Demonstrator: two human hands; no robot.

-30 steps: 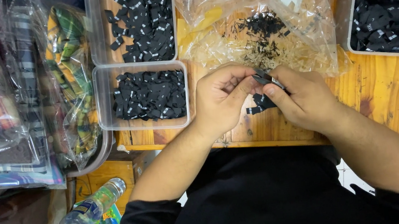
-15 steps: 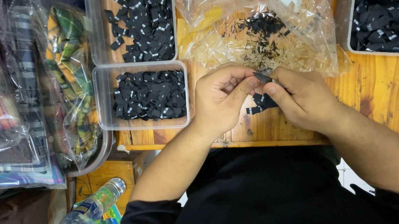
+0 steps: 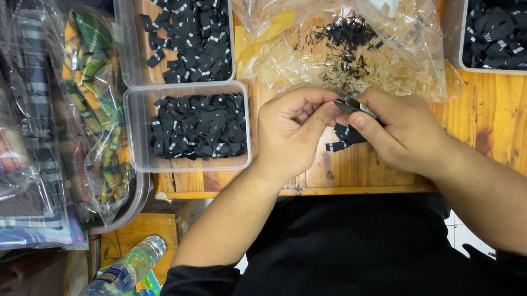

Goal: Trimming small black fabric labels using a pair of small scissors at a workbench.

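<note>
A wooden table [image 3: 520,119] runs across the view, crowded with stock: bagged plaid cloth [image 3: 90,90] at the left, a big tray [image 3: 465,16] of black labels at the right, a crumpled clear bag [image 3: 344,33] strewn with dark trimmings in the middle, and two smaller clear tubs, the far tub [image 3: 124,37] and the near tub [image 3: 138,138], both filled with folded black labels. A water bottle [image 3: 114,282] lies below the table edge. Both forearms come up from the person's dark shirt and meet just in front of the bag, wrists low over the wood. The left hand [image 3: 292,130] is curled, its thumb and forefinger pinched shut on a small black label [image 3: 348,104]. The right hand [image 3: 405,131] closes around a small metal tool, seemingly snips [image 3: 360,108], whose tip meets the label between the two hands. A few loose labels [image 3: 344,136] lie on the table under the hands. The step in hand looks like trimming or folding a single label; the next move would call for a steady pinch and a fine, short motion, as the piece is tiny and half hidden by the fingers.
</note>
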